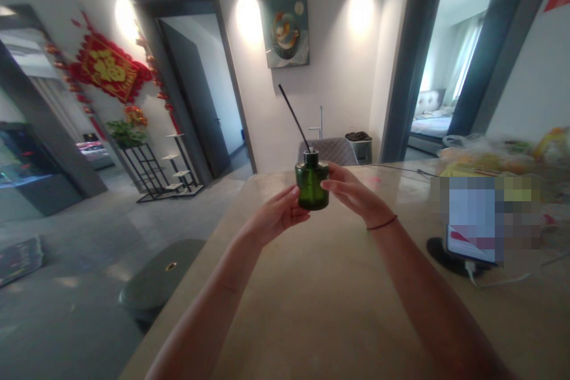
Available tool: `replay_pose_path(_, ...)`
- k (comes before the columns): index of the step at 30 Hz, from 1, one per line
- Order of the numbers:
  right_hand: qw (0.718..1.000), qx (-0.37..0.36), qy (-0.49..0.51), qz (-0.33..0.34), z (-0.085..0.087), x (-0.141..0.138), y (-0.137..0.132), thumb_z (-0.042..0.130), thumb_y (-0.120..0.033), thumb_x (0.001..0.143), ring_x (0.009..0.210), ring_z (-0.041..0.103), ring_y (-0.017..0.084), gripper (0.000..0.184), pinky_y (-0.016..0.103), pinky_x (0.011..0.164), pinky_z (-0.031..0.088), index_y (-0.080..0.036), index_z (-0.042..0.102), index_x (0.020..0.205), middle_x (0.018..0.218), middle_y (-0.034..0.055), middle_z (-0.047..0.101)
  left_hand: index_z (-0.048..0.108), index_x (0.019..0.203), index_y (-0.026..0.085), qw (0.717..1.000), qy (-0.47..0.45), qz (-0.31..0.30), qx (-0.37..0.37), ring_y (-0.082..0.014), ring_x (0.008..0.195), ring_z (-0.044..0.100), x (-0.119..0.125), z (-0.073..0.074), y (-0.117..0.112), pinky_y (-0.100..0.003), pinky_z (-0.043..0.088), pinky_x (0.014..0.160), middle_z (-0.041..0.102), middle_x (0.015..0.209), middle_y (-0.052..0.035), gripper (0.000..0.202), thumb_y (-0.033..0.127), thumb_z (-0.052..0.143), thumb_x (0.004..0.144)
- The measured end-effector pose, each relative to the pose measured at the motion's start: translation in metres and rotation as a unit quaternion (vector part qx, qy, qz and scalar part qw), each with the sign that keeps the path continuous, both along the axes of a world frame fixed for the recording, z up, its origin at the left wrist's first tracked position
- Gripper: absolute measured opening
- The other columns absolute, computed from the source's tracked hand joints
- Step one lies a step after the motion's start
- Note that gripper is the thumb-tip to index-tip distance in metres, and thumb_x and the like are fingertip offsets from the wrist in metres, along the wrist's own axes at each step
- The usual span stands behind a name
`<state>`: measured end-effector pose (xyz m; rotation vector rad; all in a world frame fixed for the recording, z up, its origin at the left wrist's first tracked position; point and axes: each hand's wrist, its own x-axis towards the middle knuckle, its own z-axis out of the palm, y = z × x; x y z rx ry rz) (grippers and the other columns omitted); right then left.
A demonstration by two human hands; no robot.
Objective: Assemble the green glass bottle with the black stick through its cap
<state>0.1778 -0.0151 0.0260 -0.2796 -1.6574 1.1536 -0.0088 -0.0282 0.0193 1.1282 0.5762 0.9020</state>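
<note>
A green glass diffuser bottle (313,187) with a dark neck is held upright between my two hands above the table (307,303). A thin black reed stick (294,117) rises from its mouth and leans to the left. My left hand (279,212) grips the bottle's lower left side, thumb in front and fingers curled beneath. My right hand (351,191) closes on the right side, with fingers against the glass; a dark red string circles that wrist. Part of the right fingers is hidden behind the bottle.
A phone (472,243) on a round black stand with a white cable is at the right. Behind it lie plastic bags (490,157). A grey quilted chair (341,151) is at the table's far edge, and a green stool (162,279) stands to the left.
</note>
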Motion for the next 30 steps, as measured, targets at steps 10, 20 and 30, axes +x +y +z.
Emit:
replay_pose_path(10, 0.998, 0.014, -0.005, -0.058, -0.0045, -0.002, 0.0068, 0.075, -0.029, 0.063, 0.095, 0.058, 0.018, 0.048, 0.035, 0.083, 0.048, -0.025, 0.056, 0.106, 0.102, 0.0024, 0.062, 0.06, 0.102, 0.011, 0.999, 0.006, 0.008, -0.033, -0.0143, 0.069, 0.067, 0.0025, 0.0007, 0.0006, -0.024, 0.054, 0.068, 0.07, 0.083, -0.012, 0.029, 0.033, 0.052, 0.086)
replay_pose_path(20, 0.999, -0.016, 0.014, -0.048, -0.0019, -0.0018, 0.0008, 0.072, -0.03, 0.067, 0.096, 0.058, 0.018, 0.045, 0.033, 0.084, 0.048, -0.025, 0.054, 0.108, 0.102, 0.0023, 0.062, 0.058, 0.108, 0.013, 1.0, -0.003, 0.009, 0.016, -0.0144, 0.077, 0.068, 0.0019, -0.0015, -0.0006, -0.025, 0.054, 0.074, 0.069, 0.094, -0.0099, 0.026, 0.023, 0.055, 0.085)
replay_pose_path(30, 0.999, -0.018, 0.027, -0.006, -0.0061, 0.0047, 0.0059, 0.068, -0.024, 0.072, 0.084, 0.06, 0.014, 0.045, 0.027, 0.073, 0.05, -0.025, 0.049, 0.113, 0.099, 0.0015, 0.062, 0.051, 0.116, 0.015, 1.0, 0.0, 0.004, 0.003, -0.0125, 0.068, 0.067, -0.0006, -0.0015, 0.0048, -0.024, 0.055, 0.068, 0.071, 0.084, -0.0079, 0.032, 0.031, 0.049, 0.089)
